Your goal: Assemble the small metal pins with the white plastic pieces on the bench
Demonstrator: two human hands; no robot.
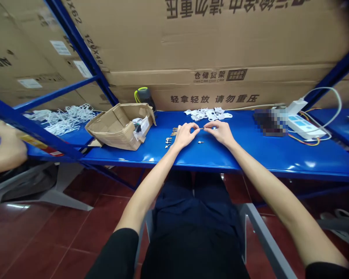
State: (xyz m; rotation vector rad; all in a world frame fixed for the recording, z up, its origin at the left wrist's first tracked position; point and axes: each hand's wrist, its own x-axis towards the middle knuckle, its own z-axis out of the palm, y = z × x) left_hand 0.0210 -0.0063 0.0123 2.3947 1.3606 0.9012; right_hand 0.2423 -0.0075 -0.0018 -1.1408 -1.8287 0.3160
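Above the blue shelf, my left hand and my right hand meet fingertip to fingertip. Pinched between them is a small thin brass-coloured pin, too small to make out in detail. A single metal piece with a pointed stem lies on the blue surface below the gap between my hands. Left of my left hand are several similar small metal pieces and a row of brass-coloured pins, partly covered by that hand. Behind the hands lies a pile of white plastic parts with round holes.
An open cardboard box stands at left, a dark speaker-like object behind it. White cords lie farther left, near another person's hand. At right are a white power strip with cables and a blurred dark object.
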